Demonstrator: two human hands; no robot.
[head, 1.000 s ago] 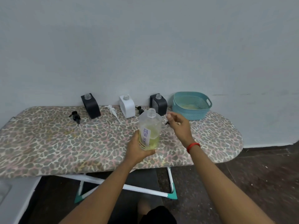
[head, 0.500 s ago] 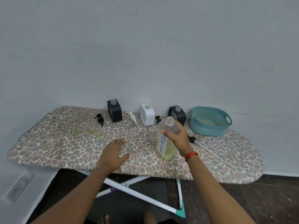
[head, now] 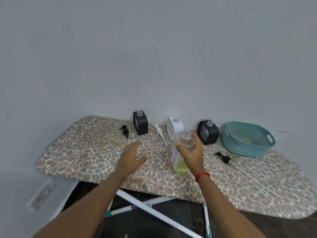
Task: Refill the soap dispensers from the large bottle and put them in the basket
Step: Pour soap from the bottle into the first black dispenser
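Behind everything, a plain grey wall. Against it, a leopard-print ironing board on white legs, carrying all the rest. At its far right end, close to the wall, a teal basket. Near the middle of the board, the large bottle: uncapped, tilted with its neck leaning right, yellow liquid in its lower part, a handwritten label on its side. Wrapped round its upper body, the right hand, fingers and thumb curled in a firm hold, a red band at the wrist. To the left of the bottle, the left hand, fingers straight and spread, holding nothing, low over the cover; touching it or not, cannot tell. Along the wall, upright and open-necked: the left black dispenser, the white dispenser, the right black dispenser. Loose on the cover: a left black pump beside the left black dispenser, a white pump just left of the white dispenser, a right black pump in front of the basket.
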